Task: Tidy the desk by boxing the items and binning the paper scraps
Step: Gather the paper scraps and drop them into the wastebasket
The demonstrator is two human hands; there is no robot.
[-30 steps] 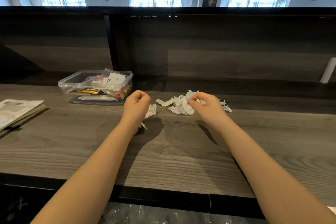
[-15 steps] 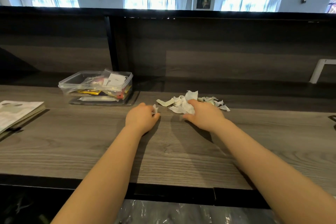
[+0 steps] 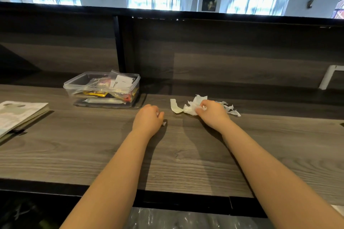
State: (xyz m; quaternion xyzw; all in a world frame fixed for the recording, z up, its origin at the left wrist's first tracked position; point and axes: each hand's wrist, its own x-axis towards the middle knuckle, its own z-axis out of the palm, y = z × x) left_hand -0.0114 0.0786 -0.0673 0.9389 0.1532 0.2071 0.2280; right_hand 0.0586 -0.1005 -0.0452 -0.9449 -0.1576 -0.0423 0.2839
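A heap of torn white paper scraps (image 3: 189, 107) lies on the wooden desk (image 3: 93, 150), right of centre. My right hand (image 3: 212, 112) rests on the heap, its fingers curled round crumpled scraps. More scraps (image 3: 231, 108) stick out to the right of that hand. My left hand (image 3: 148, 119) lies fisted on the desk left of the heap, with bits of white paper (image 3: 164, 123) showing at its fingers. A clear plastic box (image 3: 74, 87) holding packets and small items stands behind it to the left.
An open booklet (image 3: 16, 115) lies at the desk's left edge. A dark panel (image 3: 242, 57) rises behind the desk. Below the front edge shows a clear plastic bag (image 3: 176, 219). A white bracket (image 3: 329, 78) is at the far right.
Both hands dropped from above the desk onto it. The left hand closed its scrap into the fist; the right hand pressed into the heap and gathered scraps.
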